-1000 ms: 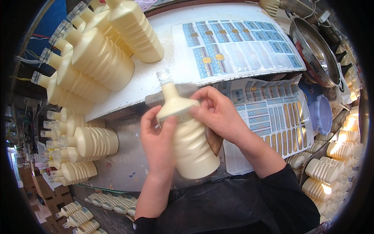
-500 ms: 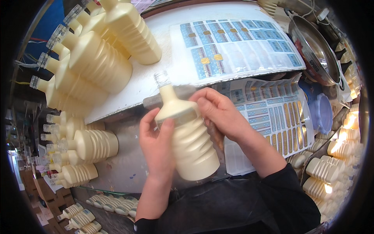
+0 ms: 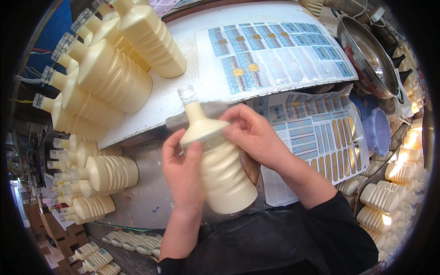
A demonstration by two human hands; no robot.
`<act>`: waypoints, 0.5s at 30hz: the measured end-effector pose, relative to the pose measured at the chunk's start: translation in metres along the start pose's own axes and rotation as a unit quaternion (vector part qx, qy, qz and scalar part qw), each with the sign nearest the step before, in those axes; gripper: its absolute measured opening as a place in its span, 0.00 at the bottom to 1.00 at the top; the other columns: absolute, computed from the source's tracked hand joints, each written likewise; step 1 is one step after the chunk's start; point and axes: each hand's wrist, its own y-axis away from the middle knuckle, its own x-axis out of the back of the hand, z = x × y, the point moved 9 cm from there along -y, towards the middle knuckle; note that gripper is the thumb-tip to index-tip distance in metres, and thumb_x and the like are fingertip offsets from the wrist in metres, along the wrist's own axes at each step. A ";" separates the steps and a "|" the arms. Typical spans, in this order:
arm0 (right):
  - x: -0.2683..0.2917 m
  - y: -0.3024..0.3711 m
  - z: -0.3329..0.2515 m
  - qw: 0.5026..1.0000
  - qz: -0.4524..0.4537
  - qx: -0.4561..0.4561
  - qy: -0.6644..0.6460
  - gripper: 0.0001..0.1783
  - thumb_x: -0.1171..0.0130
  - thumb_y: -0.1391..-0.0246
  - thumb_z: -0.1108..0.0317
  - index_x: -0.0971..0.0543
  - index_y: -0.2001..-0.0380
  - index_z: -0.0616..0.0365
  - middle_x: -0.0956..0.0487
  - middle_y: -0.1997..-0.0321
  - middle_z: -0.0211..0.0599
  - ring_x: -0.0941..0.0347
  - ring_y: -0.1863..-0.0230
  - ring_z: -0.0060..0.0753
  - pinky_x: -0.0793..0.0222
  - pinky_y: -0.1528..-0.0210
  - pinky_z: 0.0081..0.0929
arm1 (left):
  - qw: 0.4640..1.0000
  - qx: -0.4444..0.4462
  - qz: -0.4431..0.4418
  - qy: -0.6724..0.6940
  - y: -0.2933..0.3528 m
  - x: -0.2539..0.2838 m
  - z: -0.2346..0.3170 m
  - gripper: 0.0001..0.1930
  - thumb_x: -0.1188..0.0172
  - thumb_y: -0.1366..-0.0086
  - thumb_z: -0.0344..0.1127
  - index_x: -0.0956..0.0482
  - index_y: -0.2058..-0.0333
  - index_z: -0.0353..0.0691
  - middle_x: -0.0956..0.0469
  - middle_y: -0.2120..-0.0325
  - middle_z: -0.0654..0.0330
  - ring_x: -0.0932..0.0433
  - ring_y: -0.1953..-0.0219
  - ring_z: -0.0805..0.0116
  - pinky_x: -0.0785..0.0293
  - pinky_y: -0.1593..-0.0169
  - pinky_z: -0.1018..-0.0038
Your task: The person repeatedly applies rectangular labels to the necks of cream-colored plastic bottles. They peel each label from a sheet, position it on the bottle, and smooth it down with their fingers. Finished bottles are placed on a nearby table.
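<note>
A small bottling and labelling workshop: cream ribbed bottles [image 3: 114, 78] lie stacked by the dozen at upper left, more bottles [image 3: 385, 201] crowd the right edge, and label sheets [image 3: 275, 50] cover the white worktop [image 3: 183, 96] at top centre, beside a steel bowl [image 3: 366, 55].

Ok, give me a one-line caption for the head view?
Both hands, left hand and right hand, grip a ribbed cream bottle above sticker sheets.
</note>
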 end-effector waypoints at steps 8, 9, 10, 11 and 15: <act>-0.001 0.002 -0.003 1.000 -0.026 -0.011 -0.001 0.14 0.42 0.31 0.65 0.27 0.48 0.60 0.21 0.59 0.30 0.25 0.59 0.15 0.28 0.55 0.18 | 1.000 0.001 -0.003 -0.023 0.001 0.000 0.001 0.21 0.37 0.31 0.28 0.31 0.42 0.34 0.26 0.49 0.55 0.25 0.48 0.69 0.26 0.43 0.70; -0.002 0.003 -0.002 0.999 -0.031 -0.014 0.009 0.14 0.42 0.31 0.65 0.27 0.48 0.60 0.20 0.59 0.30 0.25 0.59 0.15 0.28 0.55 0.18 | 1.000 0.003 -0.001 -0.025 0.001 0.000 0.002 0.21 0.37 0.31 0.28 0.31 0.42 0.34 0.26 0.49 0.55 0.25 0.49 0.69 0.26 0.43 0.70; -0.002 0.002 -0.002 0.999 -0.032 -0.012 0.010 0.15 0.42 0.31 0.65 0.28 0.48 0.60 0.20 0.58 0.30 0.25 0.58 0.15 0.28 0.55 0.18 | 1.000 0.004 0.000 -0.028 0.002 -0.001 0.002 0.21 0.37 0.31 0.28 0.31 0.42 0.34 0.26 0.49 0.54 0.25 0.49 0.69 0.26 0.43 0.71; -0.002 0.002 -0.001 0.999 -0.033 -0.011 0.011 0.15 0.42 0.31 0.65 0.28 0.47 0.60 0.20 0.58 0.30 0.25 0.58 0.15 0.28 0.55 0.18 | 1.000 0.006 0.001 -0.030 0.002 -0.001 0.002 0.21 0.36 0.31 0.28 0.31 0.42 0.34 0.26 0.49 0.54 0.26 0.49 0.69 0.26 0.43 0.71; -0.002 0.002 -0.002 1.000 -0.022 -0.006 -0.001 0.14 0.43 0.31 0.66 0.27 0.48 0.60 0.21 0.59 0.29 0.25 0.59 0.15 0.28 0.55 0.18 | 1.000 0.002 0.000 -0.029 0.001 -0.001 0.002 0.22 0.36 0.31 0.29 0.31 0.42 0.34 0.26 0.50 0.55 0.26 0.49 0.70 0.26 0.44 0.71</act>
